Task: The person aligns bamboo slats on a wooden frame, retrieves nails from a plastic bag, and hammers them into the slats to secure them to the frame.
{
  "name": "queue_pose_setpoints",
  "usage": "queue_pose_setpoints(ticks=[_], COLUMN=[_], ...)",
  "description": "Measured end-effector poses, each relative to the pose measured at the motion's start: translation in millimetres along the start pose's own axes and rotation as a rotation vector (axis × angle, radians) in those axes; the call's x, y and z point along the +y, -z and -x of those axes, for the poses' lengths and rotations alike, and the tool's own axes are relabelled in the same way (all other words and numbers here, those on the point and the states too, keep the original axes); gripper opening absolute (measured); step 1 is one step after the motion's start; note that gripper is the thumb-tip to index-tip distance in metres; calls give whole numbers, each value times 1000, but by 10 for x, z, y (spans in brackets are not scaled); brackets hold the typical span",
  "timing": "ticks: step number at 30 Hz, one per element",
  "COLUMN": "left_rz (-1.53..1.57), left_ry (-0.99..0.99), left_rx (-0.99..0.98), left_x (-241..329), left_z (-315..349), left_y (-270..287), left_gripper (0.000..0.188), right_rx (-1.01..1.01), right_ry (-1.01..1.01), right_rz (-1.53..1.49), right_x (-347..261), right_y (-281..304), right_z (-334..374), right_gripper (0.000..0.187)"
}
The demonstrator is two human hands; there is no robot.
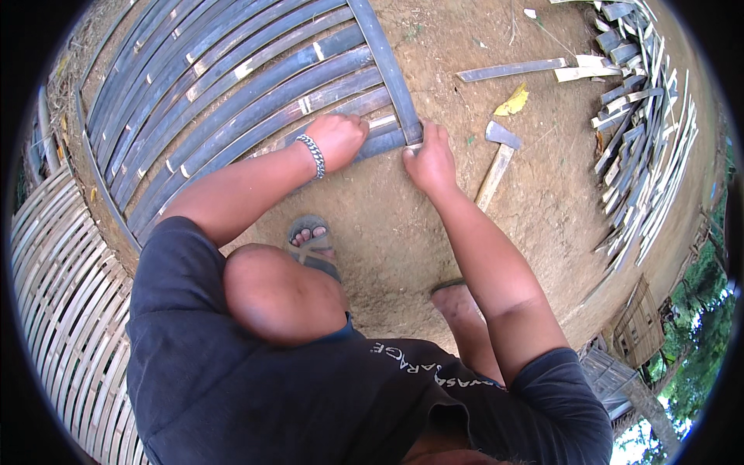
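Observation:
A panel of dark split-bamboo slats (279, 93) lies on the ground, with a flat bamboo crosspiece (385, 66) running along its right end. My right hand (432, 161) is closed on the near corner, thumb and fingers around the crosspiece's lower end. Over the nearest slats, my left hand (341, 141), with a chain bracelet on its wrist, is curled into a fist. What its fingers hold, if anything, is hidden. Just right of my right hand, a hatchet (496, 163) with a wooden handle rests on the dirt.
Cut bamboo strips (635, 147) are heaped at the far right. A loose bamboo slat (511, 70) and a yellow leaf (512, 101) lie beyond the hatchet. Another slatted bamboo panel (74, 310) stretches along the left. My sandalled foot (314, 240) stands close to the near slats.

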State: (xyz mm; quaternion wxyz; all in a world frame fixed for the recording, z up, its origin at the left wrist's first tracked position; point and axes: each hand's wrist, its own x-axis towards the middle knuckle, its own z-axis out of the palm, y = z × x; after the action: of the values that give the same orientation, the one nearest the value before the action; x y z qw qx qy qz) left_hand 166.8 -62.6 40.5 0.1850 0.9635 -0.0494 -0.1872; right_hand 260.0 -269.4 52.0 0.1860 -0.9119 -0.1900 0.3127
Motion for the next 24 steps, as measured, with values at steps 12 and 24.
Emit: queue_pose_setpoints(ticks=[12, 24], left_rz=[-23, -28], left_ry=[-79, -66], left_rx=[62, 92], left_x=[32, 39], left_z=[-62, -54], left_y=[19, -13], left_gripper=[15, 18], right_rx=[-54, -132], right_ry=[-37, -103], right_rz=[86, 20], right_x=[-67, -84], right_y=[96, 221], right_z=[-48, -106], right_gripper=[72, 73])
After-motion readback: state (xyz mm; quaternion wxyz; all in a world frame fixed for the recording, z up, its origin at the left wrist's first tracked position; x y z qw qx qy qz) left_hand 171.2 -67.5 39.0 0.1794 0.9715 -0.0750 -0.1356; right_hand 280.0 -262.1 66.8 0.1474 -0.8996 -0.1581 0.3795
